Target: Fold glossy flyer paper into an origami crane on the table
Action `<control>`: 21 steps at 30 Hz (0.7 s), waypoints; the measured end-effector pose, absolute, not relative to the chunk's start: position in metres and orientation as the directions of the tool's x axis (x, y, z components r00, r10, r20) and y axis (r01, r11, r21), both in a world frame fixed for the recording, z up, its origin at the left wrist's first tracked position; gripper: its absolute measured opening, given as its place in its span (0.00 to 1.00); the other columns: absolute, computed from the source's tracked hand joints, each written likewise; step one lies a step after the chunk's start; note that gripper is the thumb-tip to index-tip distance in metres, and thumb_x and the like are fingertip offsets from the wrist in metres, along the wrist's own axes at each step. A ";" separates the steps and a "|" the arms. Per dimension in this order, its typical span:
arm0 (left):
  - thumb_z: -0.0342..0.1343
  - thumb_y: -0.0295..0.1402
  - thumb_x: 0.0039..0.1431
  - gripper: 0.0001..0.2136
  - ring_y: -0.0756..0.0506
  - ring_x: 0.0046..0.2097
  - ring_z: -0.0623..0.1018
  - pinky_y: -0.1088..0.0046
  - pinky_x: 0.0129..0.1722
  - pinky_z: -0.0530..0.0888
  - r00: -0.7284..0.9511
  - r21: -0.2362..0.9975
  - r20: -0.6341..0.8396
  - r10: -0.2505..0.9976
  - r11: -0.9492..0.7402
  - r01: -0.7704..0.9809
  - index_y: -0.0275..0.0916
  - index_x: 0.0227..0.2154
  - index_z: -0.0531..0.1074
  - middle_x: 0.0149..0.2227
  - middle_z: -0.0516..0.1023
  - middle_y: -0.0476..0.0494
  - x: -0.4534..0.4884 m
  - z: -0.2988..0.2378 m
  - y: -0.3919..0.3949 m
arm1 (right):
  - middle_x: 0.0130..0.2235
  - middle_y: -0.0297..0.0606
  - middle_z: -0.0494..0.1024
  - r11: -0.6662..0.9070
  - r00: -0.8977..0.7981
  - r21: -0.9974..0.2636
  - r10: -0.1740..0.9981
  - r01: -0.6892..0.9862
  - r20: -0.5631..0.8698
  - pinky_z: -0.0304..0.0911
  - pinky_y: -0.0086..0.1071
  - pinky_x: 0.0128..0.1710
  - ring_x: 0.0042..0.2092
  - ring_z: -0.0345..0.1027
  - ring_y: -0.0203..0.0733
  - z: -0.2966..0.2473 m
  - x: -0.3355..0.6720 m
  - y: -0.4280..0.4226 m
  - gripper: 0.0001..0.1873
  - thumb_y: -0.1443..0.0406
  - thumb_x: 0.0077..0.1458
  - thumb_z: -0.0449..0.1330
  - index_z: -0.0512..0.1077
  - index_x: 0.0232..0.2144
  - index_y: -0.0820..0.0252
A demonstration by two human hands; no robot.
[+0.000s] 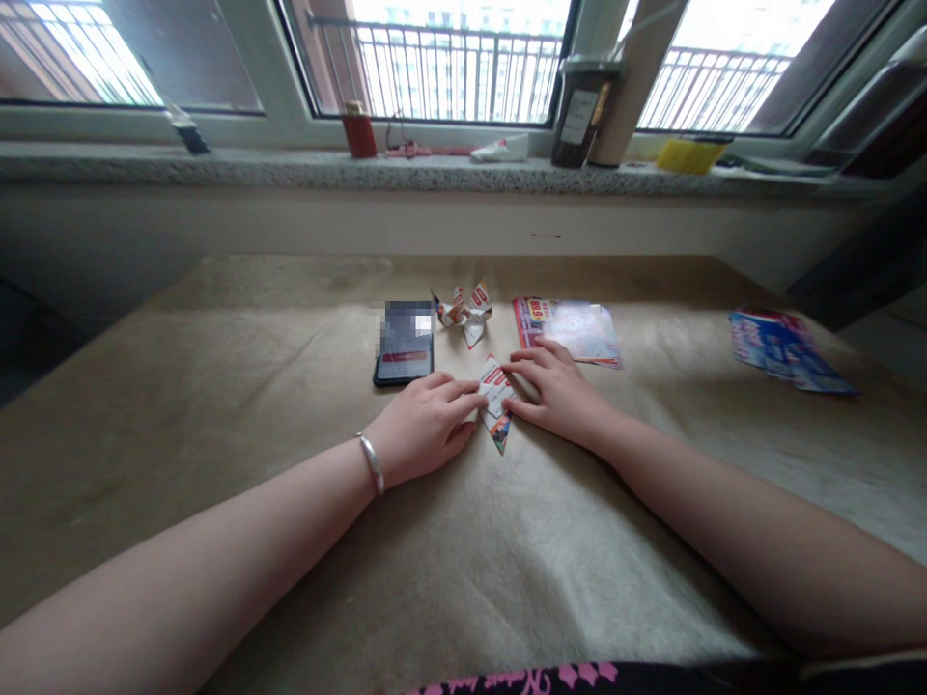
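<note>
A small folded paper (496,398), a narrow diamond with red and white print and a coloured lower tip, lies on the table between my hands. From the left, my left hand (424,425) holds its edge with bent fingers, the thumb tucked low. On the opposite side, my right hand (554,391) has its thumb and index fingertip on the paper's right edge, its other fingers spread forward. Just beyond stand folded paper figures (467,311) with pointed tips, made of similar printed paper. A phone (407,343) with a lit screen lies beside my left hand.
Printed leaflets (569,331) lie beyond my right hand, and more leaflets (789,349) are fanned out at the right of the table (290,541). Along the granite windowsill (275,172) stand a red container (359,131), a dark lidded container (579,116) and a yellow item (691,154).
</note>
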State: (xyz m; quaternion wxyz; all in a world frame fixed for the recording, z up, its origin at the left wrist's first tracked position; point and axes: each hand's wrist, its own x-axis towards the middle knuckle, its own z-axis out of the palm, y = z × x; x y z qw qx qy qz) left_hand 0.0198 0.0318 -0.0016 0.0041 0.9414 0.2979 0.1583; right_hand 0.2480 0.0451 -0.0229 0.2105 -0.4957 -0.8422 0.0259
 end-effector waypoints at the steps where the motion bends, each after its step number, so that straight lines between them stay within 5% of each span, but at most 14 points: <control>1: 0.49 0.29 0.59 0.12 0.43 0.46 0.70 0.63 0.48 0.70 0.775 0.098 0.296 0.559 -0.824 0.557 0.38 0.45 0.71 0.49 0.73 0.42 0.020 -0.002 0.032 | 0.51 0.43 0.71 0.505 -0.417 -0.252 0.847 0.825 0.330 0.48 0.52 0.60 0.59 0.49 0.57 -0.023 0.248 0.045 0.23 0.55 0.50 0.60 0.72 0.48 0.58; 21: 0.49 0.27 0.58 0.11 0.45 0.45 0.72 0.65 0.46 0.72 0.738 0.194 0.383 0.555 -0.830 0.524 0.38 0.41 0.74 0.44 0.76 0.42 0.019 -0.006 0.038 | 0.36 0.39 0.75 0.603 -0.453 -0.475 0.796 0.641 0.401 0.60 0.38 0.45 0.42 0.65 0.44 -0.022 0.249 0.051 0.05 0.67 0.49 0.60 0.71 0.33 0.58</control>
